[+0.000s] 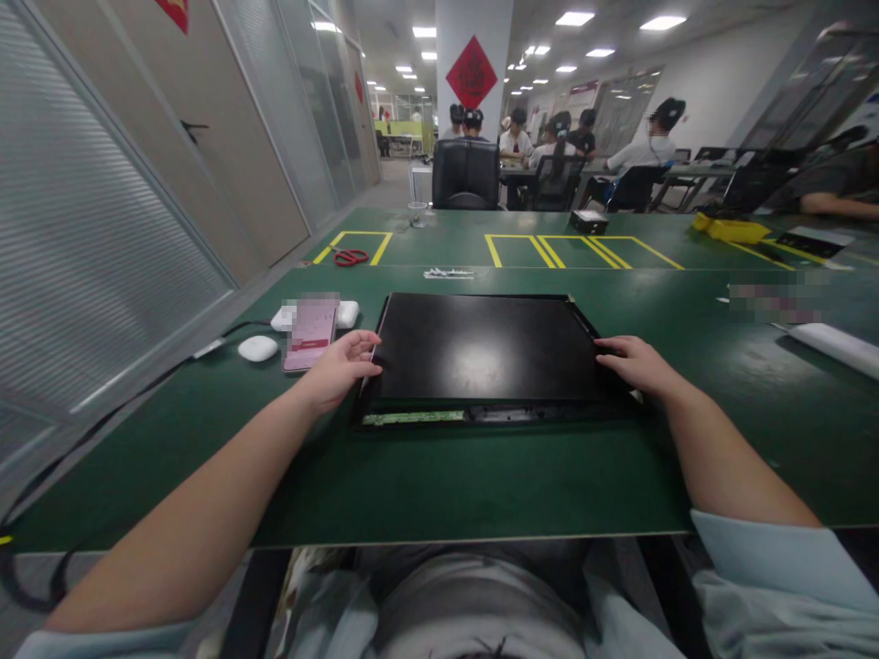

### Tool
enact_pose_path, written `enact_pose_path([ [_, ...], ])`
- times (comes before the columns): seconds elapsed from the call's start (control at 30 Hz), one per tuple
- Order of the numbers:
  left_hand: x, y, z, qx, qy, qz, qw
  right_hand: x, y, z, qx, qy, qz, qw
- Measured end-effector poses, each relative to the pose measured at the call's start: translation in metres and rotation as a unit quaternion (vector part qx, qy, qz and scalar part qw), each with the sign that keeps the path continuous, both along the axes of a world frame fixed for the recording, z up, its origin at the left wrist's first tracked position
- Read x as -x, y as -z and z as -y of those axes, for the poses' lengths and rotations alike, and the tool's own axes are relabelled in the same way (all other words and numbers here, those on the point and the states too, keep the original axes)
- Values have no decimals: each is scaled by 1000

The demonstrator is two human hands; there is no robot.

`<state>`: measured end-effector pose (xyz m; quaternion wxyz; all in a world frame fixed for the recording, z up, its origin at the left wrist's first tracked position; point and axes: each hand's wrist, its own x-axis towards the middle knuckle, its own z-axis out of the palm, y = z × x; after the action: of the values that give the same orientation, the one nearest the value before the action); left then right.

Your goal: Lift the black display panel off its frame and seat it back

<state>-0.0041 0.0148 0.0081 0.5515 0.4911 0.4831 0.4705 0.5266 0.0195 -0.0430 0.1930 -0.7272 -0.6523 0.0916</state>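
A flat black screen panel (pixel 484 352) lies before me on the green table, over a slightly larger black frame (pixel 549 415). Along the near side, a strip of green circuit board (pixel 413 417) shows in the gap between panel and frame. My left hand (pixel 341 366) grips the panel's left edge, thumb on the near side and fingers curled above it. At the opposite edge, my right hand (pixel 635 361) pinches the panel between thumb and fingers. The panel's near edge looks slightly raised from the frame. The undersides of both edges are hidden.
Left of the panel lie a phone (pixel 312 337), a white rounded mouse-like object (pixel 257 349) and a cable (pixel 206 348). Red-handled scissors (pixel 351 257) and small white pieces (pixel 449 274) sit farther back. A yellow item (pixel 732 228) is at right. Several people sit beyond.
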Motion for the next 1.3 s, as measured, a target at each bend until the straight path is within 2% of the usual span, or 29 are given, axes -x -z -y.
enact_pose_path([
  [0.43,-4,-4,5,-16,-4,-25,1000,5,-4,4,4,16,-12,1000],
  [0.67,-5,-1,6,-54,-5,-52,997,11,-6,5,-6,40,-88,995],
  [0.93,-1,-2,5,-95,-27,-156,983,22,-10,10,-32,70,-224,972],
  [1.13,1,1,4,-85,-1,-211,974,25,-13,12,-24,80,-243,966],
  [1.3,1,2,2,-106,-7,-245,964,24,-11,11,-27,74,-227,971],
])
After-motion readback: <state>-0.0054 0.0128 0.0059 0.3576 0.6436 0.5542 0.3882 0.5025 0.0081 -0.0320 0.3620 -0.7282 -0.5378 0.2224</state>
